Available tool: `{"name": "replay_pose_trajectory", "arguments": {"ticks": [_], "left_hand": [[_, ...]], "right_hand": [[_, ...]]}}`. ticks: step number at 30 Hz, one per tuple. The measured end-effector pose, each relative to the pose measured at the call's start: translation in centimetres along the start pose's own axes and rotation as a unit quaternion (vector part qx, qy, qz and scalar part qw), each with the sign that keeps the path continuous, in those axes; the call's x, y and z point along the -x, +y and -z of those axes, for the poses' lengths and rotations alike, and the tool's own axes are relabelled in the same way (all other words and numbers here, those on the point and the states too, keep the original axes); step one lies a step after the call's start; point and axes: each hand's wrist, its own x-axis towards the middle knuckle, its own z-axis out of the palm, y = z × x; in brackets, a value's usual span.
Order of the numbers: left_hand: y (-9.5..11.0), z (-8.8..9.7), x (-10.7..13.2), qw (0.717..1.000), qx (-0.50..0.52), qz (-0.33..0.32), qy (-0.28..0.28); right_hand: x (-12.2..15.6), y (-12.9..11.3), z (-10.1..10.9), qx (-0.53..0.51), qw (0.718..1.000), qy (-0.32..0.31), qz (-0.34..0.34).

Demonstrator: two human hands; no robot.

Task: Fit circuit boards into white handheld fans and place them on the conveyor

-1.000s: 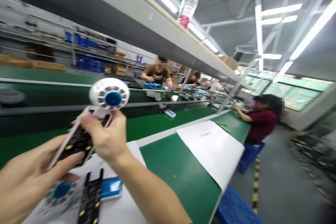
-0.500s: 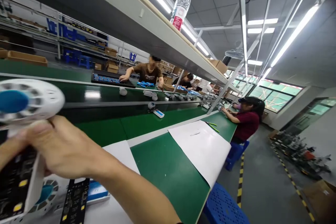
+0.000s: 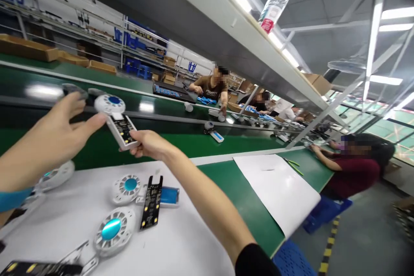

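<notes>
In my right hand (image 3: 147,143) is a white handheld fan (image 3: 110,104), pinched by the lower end of its handle. A black circuit board (image 3: 123,129) shows in the handle, and the fan's round head has a blue centre. My left hand (image 3: 61,127) is open, fingers apart, its thumb tip close to the fan head; whether they touch I cannot tell. On the white sheet (image 3: 181,241) below lie a fan with a blue handle piece (image 3: 130,185), another fan head (image 3: 111,228) and a loose circuit board (image 3: 152,202). A further fan (image 3: 58,175) is partly behind my left forearm.
Along the conveyor belt (image 3: 168,138) lie several fans, one with a blue handle (image 3: 213,132). Green cutters (image 3: 294,166) lie by a second white sheet (image 3: 278,189). A shelf (image 3: 226,39) with a bottle (image 3: 278,2) runs overhead. Co-workers sit across and to the right.
The view has swung left. My right hand has moved the fan away from me, over the belt side. My left hand has come into view beside it.
</notes>
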Motion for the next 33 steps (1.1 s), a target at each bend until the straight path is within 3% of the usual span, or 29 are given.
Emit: {"name": "replay_pose_trajectory", "arguments": {"ticks": [1,3,6,9,12,15,17,20,23,25,27,28,30,33], "left_hand": [[1.0,0.4,0.4,0.999,0.037,0.017,0.008],[2.9,1.2,1.2,0.992,0.117,-0.037,0.029],[4.5,2.5,2.2,0.985,0.155,-0.074,-0.010],[4.9,3.4,2.4,0.981,0.181,-0.065,-0.034],[5.0,3.5,2.4,0.972,0.221,-0.072,-0.033],[4.9,2.6,2.6,0.963,0.247,-0.075,-0.082],[4.7,2.0,2.7,0.962,0.234,-0.069,-0.122],[4.1,1.1,2.7,0.962,0.210,-0.060,-0.161],[3.7,0.3,2.9,0.958,0.187,-0.064,-0.209],[3.8,-0.1,3.3,0.940,0.174,-0.060,-0.288],[4.1,-0.4,3.7,0.913,0.185,-0.038,-0.361],[4.2,-0.5,3.9,0.905,0.197,-0.027,-0.377],[4.5,-0.8,4.2,0.908,0.225,-0.015,-0.353],[4.4,-1.4,4.4,0.919,0.284,-0.012,-0.272]], "right_hand": [[-0.8,0.2,0.3,0.022,1.000,0.007,-0.015],[-1.7,0.9,0.6,0.063,0.997,0.022,-0.027],[-0.5,2.0,1.1,0.154,0.987,0.033,-0.016],[3.1,2.3,1.6,0.271,0.962,0.004,0.009],[6.3,2.1,0.8,0.366,0.929,-0.051,0.000],[6.9,2.1,-0.9,0.410,0.909,-0.073,0.008],[6.4,2.0,-1.1,0.409,0.910,-0.059,0.028],[6.3,1.5,0.4,0.368,0.925,0.004,0.091],[7.2,0.2,2.0,0.228,0.942,0.137,0.207],[7.8,-0.9,2.2,0.060,0.926,0.237,0.286],[8.2,-1.8,1.7,-0.077,0.892,0.297,0.332],[8.2,-2.0,1.3,-0.111,0.880,0.305,0.346],[7.9,-2.1,0.8,-0.156,0.873,0.291,0.361],[7.0,-1.5,0.6,-0.197,0.916,0.193,0.293]]}}
